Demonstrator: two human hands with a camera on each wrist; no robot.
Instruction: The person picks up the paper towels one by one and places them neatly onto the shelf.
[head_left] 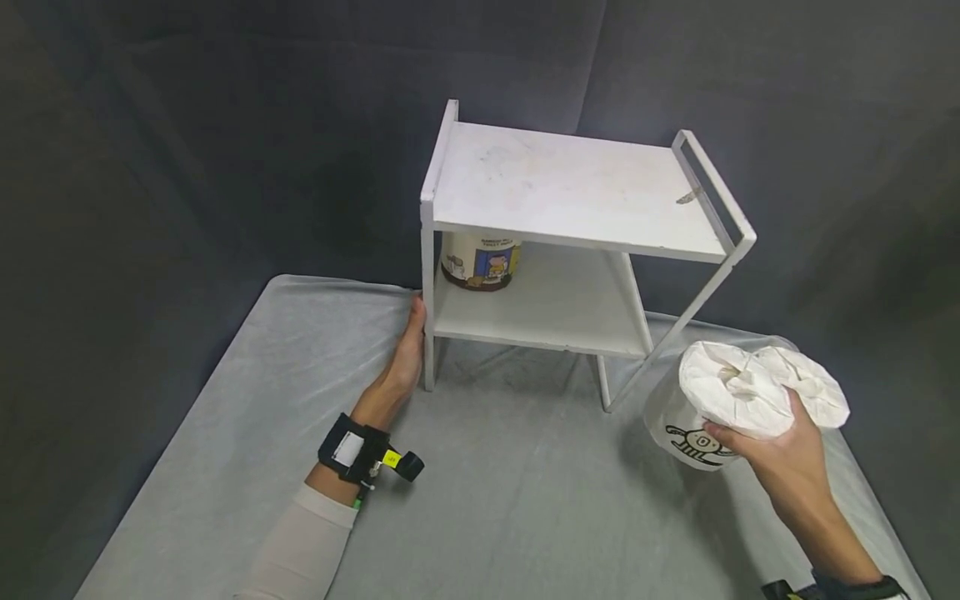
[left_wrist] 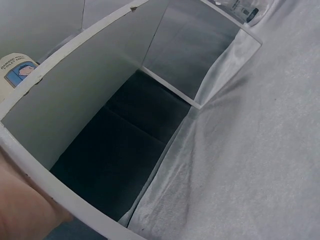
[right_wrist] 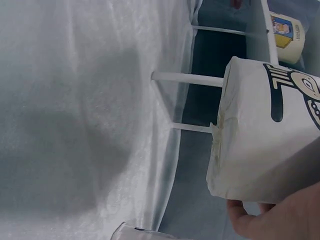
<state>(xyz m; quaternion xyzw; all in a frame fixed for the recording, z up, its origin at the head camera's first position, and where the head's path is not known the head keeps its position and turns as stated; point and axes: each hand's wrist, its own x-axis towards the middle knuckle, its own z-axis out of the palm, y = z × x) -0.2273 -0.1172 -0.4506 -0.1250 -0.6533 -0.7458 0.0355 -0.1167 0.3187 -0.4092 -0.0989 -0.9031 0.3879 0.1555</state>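
My left hand [head_left: 405, 354] rests against the outer left side of a small white two-tier shelf [head_left: 555, 187]; the frame partly hides its fingers. On the lower tier, at the left, stands a toilet roll [head_left: 480, 262] in printed cartoon wrapping. To the right of the shelf, my right hand [head_left: 791, 454] grips a white paper-wrapped toilet roll [right_wrist: 270, 135] with a black cartoon figure, thumb on its near side. The roll is tilted and looks raised above the cloth. Another white wrapped roll [head_left: 810, 383] shows right behind it; whether the hand touches that one I cannot tell.
A grey cloth [head_left: 517, 500] covers the table under the shelf. Dark fabric [head_left: 225, 150] hangs behind and at the sides. The shelf's slanted right leg [head_left: 675, 329] stands close to the held roll. A raised rail [head_left: 716, 192] edges the top tier.
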